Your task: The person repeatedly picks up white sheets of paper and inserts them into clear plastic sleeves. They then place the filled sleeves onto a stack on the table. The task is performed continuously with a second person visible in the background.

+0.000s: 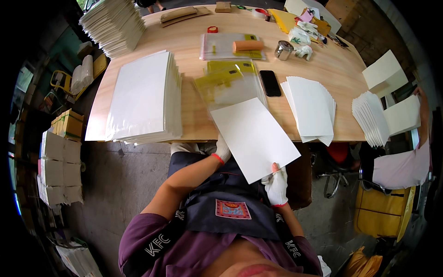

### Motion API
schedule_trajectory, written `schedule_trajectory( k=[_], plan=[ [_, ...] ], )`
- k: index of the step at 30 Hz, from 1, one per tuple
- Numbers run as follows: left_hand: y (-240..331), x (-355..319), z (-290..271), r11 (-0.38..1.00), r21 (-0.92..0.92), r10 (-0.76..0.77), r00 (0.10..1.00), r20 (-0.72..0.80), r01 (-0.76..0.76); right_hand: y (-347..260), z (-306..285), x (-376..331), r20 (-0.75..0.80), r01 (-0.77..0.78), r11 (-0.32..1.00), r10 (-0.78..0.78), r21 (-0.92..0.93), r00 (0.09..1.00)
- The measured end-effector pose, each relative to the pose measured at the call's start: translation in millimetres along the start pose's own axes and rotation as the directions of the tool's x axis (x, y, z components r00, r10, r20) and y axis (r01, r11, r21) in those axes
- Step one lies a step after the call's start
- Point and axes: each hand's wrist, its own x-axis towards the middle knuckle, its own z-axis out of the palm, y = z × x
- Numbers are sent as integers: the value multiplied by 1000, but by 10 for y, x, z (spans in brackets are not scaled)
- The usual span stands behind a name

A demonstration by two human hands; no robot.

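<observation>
A blank white sheet (254,141), apparently stiff, is held tilted over my lap and the table's front edge. My right hand (277,187), in a white knit glove with the thumb tip bare, pinches its lower right corner, thumb on top. At the sheet's left edge is my left hand (222,150), gloved too; its fingers are hidden behind the sheet. Beyond the sheet lie clear plastic sleeves (224,83) with yellow-green printed bands. To the left stands a stack of white sheets in clear sleeves (140,94); to the right, a fanned pile of white sheets (310,108).
A black phone (270,83), a metal tin (283,50) and an orange roll (248,45) lie farther back on the wooden table (194,124). A tall stack (112,27) occupies the far left corner. At right, another person's arm (423,120) reaches toward white cards (369,117).
</observation>
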Motion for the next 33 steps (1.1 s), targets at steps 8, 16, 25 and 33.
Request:
schedule_trajectory(
  k=[8, 16, 25, 33],
  plan=[
    [-332, -502, -439, 661, 748, 87, 983, -161, 64, 824, 73, 670, 199, -293, 818, 221, 496, 955],
    [221, -589, -533, 913, 373, -113, 980, -161, 167, 711, 270, 823, 307, -313, 904, 398, -293, 864],
    [816, -835, -424, 739, 662, -12, 985, -170, 123, 871, 865, 1070, 639, 660, -223, 168, -717, 751],
    [958, -948, -426, 701, 672, -111, 968, -227, 238, 890, 977, 1055, 743, 760, -115, 162, -639, 649]
  ],
)
